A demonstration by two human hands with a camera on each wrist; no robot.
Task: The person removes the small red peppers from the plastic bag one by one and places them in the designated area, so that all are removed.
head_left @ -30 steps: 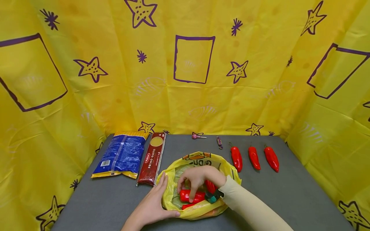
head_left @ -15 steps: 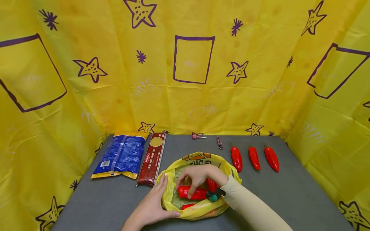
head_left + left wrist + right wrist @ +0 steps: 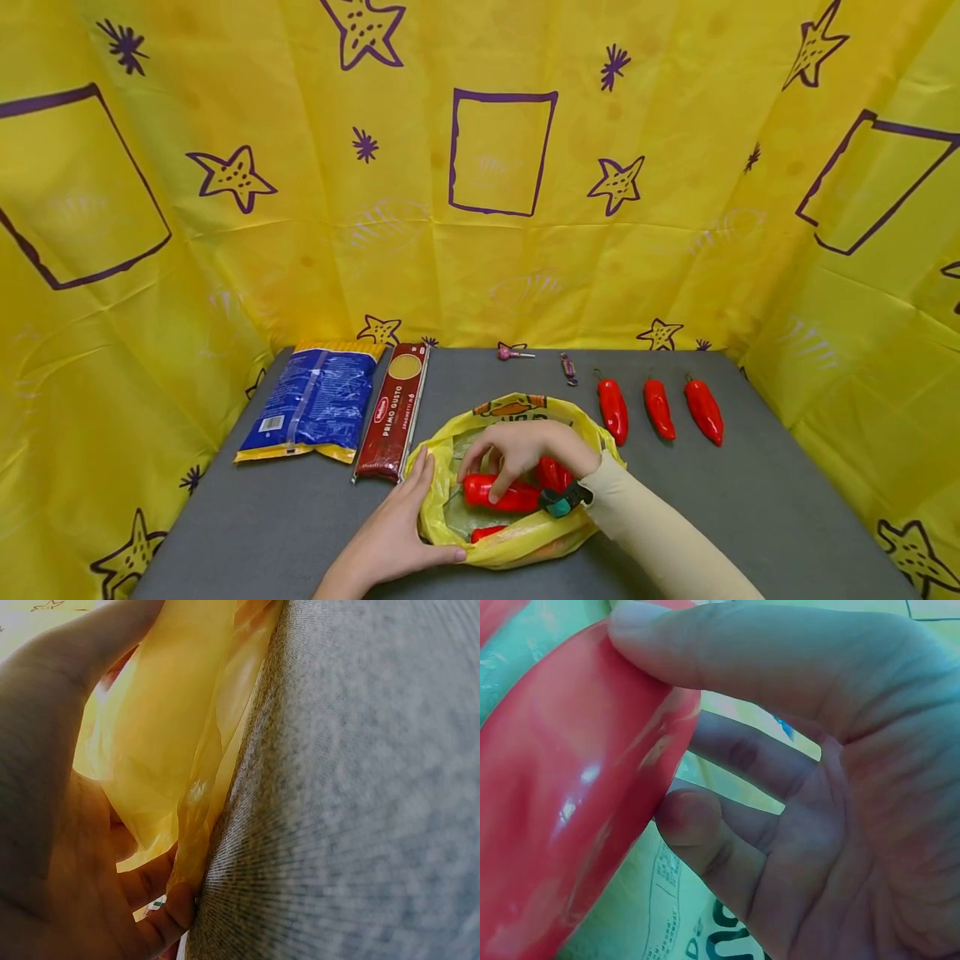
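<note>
A yellow plastic bag (image 3: pixel 517 546) stands with its mouth spread wide in the head view. My right hand (image 3: pixel 513 450) reaches into it and pinches a long red pepper (image 3: pixel 480 490) between thumb and fingers. Up close in the right wrist view, the thumb lies over the glossy red pepper (image 3: pixel 562 795) and fingertips touch its far side. More red peppers lie in the bag, one at the front (image 3: pixel 487 533) and one beside my wrist (image 3: pixel 553 475). My left hand (image 3: pixel 397 525) rests against the bag's left side, fingers extended and thumb along the front rim.
Left of the bag lie a red spaghetti packet (image 3: pixel 392 417) and a blue-yellow packet (image 3: pixel 318 400). A lollipop (image 3: pixel 510 354) and a wrapped candy (image 3: pixel 568 368) lie behind it. To the right, three red peppers (image 3: pixel 658 410) lie in a row on the grey table (image 3: pixel 712 517).
The pepper in my right hand has risen slightly inside the bag, and the hand has shifted a little up and right. My left hand stays against the bag.
</note>
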